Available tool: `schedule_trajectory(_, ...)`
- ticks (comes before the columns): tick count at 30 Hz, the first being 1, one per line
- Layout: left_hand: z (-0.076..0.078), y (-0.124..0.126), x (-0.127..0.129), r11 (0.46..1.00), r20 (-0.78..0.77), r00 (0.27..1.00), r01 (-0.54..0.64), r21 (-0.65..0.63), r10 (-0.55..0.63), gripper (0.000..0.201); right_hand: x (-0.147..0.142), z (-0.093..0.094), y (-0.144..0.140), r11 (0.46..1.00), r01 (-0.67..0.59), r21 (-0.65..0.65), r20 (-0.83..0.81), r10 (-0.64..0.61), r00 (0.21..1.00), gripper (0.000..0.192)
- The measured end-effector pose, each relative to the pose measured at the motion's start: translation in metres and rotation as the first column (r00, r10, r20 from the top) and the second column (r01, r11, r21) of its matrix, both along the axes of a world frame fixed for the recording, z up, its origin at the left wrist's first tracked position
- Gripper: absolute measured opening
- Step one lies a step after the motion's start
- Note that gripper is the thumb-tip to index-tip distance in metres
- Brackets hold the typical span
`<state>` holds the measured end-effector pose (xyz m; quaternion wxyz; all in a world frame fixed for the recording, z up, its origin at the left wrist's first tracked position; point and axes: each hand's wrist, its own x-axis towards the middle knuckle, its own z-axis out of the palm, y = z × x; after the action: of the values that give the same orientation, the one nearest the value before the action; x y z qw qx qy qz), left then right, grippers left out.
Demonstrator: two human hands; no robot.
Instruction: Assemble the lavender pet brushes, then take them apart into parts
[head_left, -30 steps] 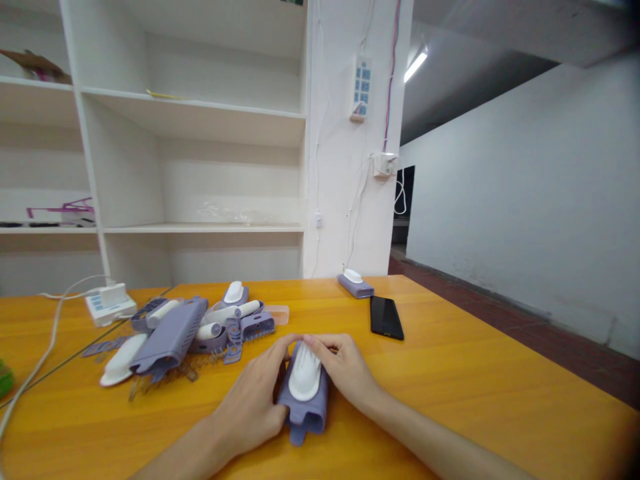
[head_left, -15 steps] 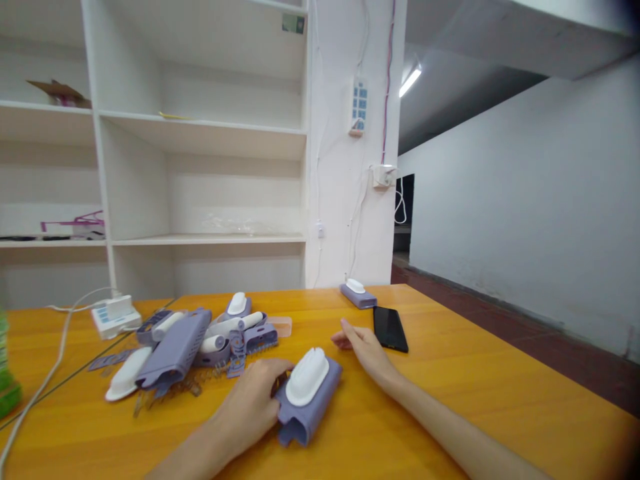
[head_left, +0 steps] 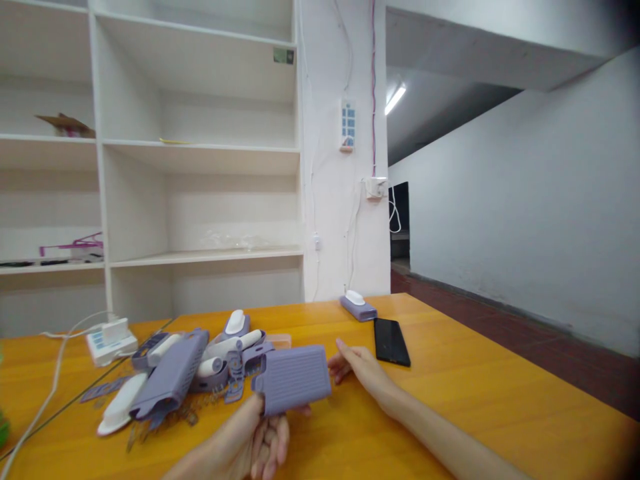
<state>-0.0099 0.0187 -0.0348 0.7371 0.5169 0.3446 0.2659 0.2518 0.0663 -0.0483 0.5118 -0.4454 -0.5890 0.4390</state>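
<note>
The left hand has its grip closed on the near edge of a lilac ribbed plastic casing, lifted clear of the tabletop with its ribbed back toward the camera and its long axis running left to right. The right hand lies loosely open on the tabletop just right of the casing's right end, fingers pointing left toward it, holding nothing. A pile of lilac and white parts lies to the left; a black phone lies beyond the right hand.
</note>
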Motion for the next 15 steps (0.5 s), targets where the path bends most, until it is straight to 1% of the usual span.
schedule_trajectory(2,0.001,-0.004,0.003,0.999,-0.024,1.0,0.017,0.03,-0.016,0.059,-0.002,-0.002,0.0,1.0,-0.025,-0.012,0.006,0.025,1.0,0.086)
schedule_trajectory(3,0.003,-0.005,0.004,0.999,-0.045,0.999,-0.002,0.051,0.005,0.059,-0.003,-0.002,-0.001,0.999,-0.034,-0.014,0.009,0.034,0.999,0.086)
schedule_trajectory(5,0.011,-0.001,0.001,0.986,-0.106,0.99,-0.072,0.149,0.088,0.057,-0.003,-0.003,-0.001,0.999,-0.042,-0.011,0.018,0.042,0.999,0.086)
schedule_trajectory(6,0.018,0.004,-0.003,0.967,-0.142,0.978,-0.117,0.227,0.152,0.055,-0.003,-0.003,-0.001,0.999,-0.042,-0.006,0.025,0.042,0.999,0.086)
schedule_trajectory(7,0.028,0.01,-0.009,0.934,-0.186,0.955,-0.163,0.32,0.23,0.052,-0.003,-0.003,-0.001,0.999,-0.041,0.0,0.032,0.041,0.999,0.086)
schedule_trajectory(8,0.041,0.019,-0.017,0.887,-0.24,0.919,-0.194,0.419,0.314,0.049,-0.003,-0.004,-0.001,0.999,-0.039,0.005,0.041,0.039,0.998,0.086)
schedule_trajectory(9,0.055,0.03,-0.027,0.82,-0.337,0.843,-0.193,0.539,0.42,0.046,-0.003,-0.004,-0.002,0.999,-0.038,0.01,0.051,0.038,0.998,0.086)
schedule_trajectory(10,0.07,0.043,-0.039,0.74,-0.459,0.692,-0.165,0.652,0.558,0.045,-0.003,-0.004,-0.002,0.999,-0.038,0.015,0.06,0.037,0.998,0.086)
schedule_trajectory(11,0.086,0.057,-0.051,0.694,-0.48,0.612,-0.163,0.702,0.629,0.042,-0.003,-0.004,-0.002,0.999,-0.037,0.019,0.07,0.035,0.997,0.086)
schedule_trajectory(12,0.1,0.072,-0.064,0.639,-0.464,0.553,-0.17,0.75,0.692,0.036,-0.003,-0.004,-0.002,0.999,-0.036,0.022,0.078,0.034,0.996,0.086)
schedule_trajectory(13,0.112,0.088,-0.077,0.584,-0.452,0.478,-0.17,0.794,0.753,0.028,-0.003,-0.004,-0.003,0.999,-0.035,0.025,0.085,0.033,0.996,0.085)
schedule_trajectory(14,0.121,0.104,-0.088,0.531,-0.443,0.384,-0.159,0.832,0.81,0.025,-0.003,-0.005,-0.003,0.999,-0.033,0.027,0.09,0.031,0.995,0.085)
schedule_trajectory(15,0.126,0.12,-0.099,0.484,-0.431,0.287,-0.145,0.863,0.856,0.024,-0.004,-0.005,-0.003,0.999,-0.033,0.028,0.096,0.03,0.995,0.084)
